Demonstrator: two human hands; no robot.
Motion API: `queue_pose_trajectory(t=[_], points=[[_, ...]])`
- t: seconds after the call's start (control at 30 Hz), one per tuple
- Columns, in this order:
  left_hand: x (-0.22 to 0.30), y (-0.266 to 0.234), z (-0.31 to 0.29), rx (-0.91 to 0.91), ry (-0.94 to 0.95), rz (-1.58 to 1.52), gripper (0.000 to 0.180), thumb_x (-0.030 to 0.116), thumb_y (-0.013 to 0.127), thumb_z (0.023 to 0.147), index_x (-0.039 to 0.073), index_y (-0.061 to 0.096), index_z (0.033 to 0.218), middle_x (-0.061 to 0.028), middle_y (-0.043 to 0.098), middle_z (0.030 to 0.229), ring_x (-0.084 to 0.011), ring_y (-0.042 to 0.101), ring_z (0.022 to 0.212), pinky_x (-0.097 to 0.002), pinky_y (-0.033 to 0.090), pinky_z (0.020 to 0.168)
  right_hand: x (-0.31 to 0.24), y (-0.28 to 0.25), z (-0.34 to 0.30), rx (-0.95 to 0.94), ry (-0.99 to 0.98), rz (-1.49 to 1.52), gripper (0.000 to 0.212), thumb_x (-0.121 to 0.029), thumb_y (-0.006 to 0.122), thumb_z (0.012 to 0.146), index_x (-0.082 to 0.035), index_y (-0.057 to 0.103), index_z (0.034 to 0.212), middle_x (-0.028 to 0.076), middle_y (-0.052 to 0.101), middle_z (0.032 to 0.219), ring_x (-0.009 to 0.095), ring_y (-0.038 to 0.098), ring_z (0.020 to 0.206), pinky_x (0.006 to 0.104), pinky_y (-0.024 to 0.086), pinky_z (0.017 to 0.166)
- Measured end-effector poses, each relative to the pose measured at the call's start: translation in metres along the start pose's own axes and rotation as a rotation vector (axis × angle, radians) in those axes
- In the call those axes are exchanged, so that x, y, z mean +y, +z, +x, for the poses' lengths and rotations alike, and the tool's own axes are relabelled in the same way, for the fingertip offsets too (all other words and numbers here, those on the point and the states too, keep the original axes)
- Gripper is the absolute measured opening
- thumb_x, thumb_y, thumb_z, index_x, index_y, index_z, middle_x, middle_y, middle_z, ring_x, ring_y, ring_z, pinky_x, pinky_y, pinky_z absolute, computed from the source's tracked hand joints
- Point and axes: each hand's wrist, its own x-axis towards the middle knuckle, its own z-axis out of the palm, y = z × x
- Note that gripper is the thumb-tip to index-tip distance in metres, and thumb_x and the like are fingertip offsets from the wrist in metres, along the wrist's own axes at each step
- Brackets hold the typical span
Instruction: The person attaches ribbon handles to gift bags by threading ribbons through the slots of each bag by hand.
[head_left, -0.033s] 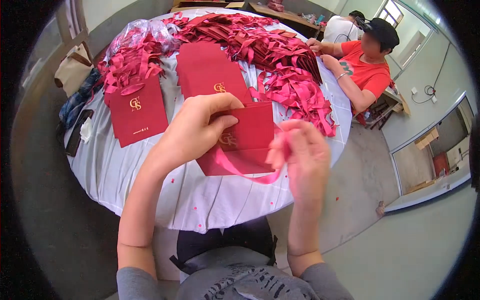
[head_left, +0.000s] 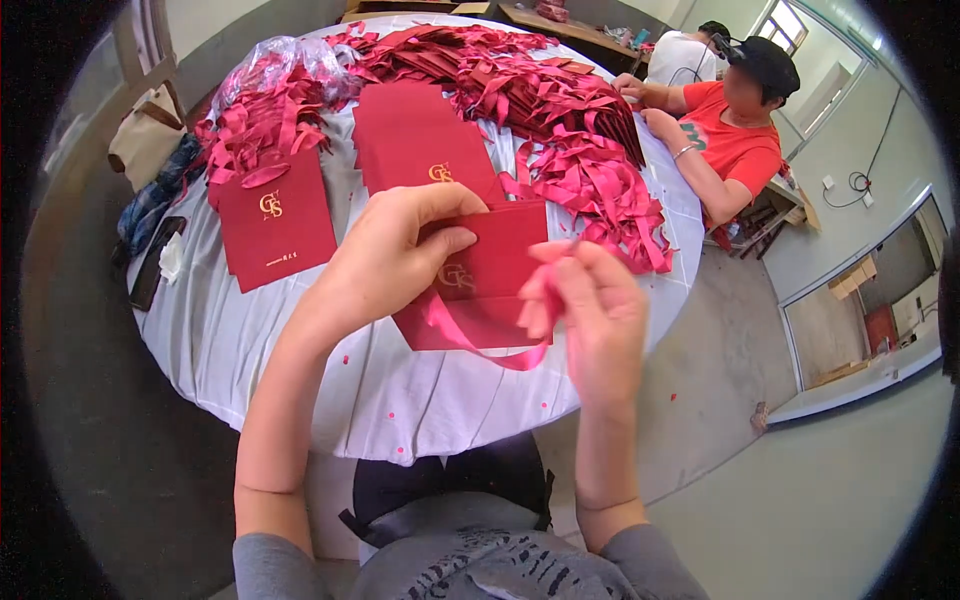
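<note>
Dark red flat paper-like bag (head_left: 495, 270): was matte, smooth and roughly rectangular, with a crosswise fold line and a faint metallic emblem; it was raised above the near half of the bench.
Glossy pink satin-like ribbon (head_left: 449, 328): hung in a narrow, soft loop across the front of this bag, from beside the left thumb toward the right fingers.
Left hand (head_left: 400, 240): was partly closed, its thumb on the front face and its fingers curled over the upper edge, so that the bag was pinched at its upper left.
Right hand (head_left: 592, 300): had its fingertips drawn together, pinching the ribbon beside the bag's right edge; blur hid the exact grip.
Obstruction: the left hand covered the bag's upper left part, and the right fingers stood before its right edge.
Round bench draped in pleated white cloth (head_left: 470, 410): bore scattered small pinkish-red specks near its front rim.
Flat red bag with gold emblem (head_left: 277, 235): lay left of the left hand.
Stack of smooth red bags (head_left: 415, 130): lay beyond the hands.
Tangled heap of red bags and pink ribbons (head_left: 560, 100): curved along the far side.
Crumpled clear plastic film (head_left: 290, 70): rested at the far left.
Co-worker in a red shirt and black cap (head_left: 725, 140): sat at the far right, arms at the bench.
</note>
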Motion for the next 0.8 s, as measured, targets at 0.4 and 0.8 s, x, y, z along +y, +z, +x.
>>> queue_pose_trajectory(t=[0.4, 0.8], points=[[-0.002, -0.007, -0.004, -0.044, -0.036, -0.210, 0.016, -0.003, 0.056, 0.085, -0.006, 0.059, 0.101, 0.0007, 0.062, 0.088, -0.0050, 0.054, 0.084, -0.0224, 0.048, 0.077, 0.009, 0.028, 0.008, 0.031, 0.060, -0.328, 0.020, -0.014, 0.054, 0.094, 0.003, 0.062, 0.088, 0.003, 0.059, 0.066, 0.005, 0.053, 0.053, 0.0197, 0.043, 0.047], [0.012, 0.003, -0.012, 0.089, 0.055, 0.102, 0.018, 0.002, 0.063, 0.079, -0.001, 0.063, 0.096, -0.0065, 0.066, 0.080, -0.0112, 0.056, 0.077, -0.0269, 0.044, 0.073, 0.003, 0.021, 0.014, 0.000, 0.042, -0.437, 0.018, -0.012, 0.058, 0.090, 0.003, 0.063, 0.081, 0.003, 0.060, 0.061, 0.006, 0.055, 0.052, 0.0219, 0.043, 0.046]])
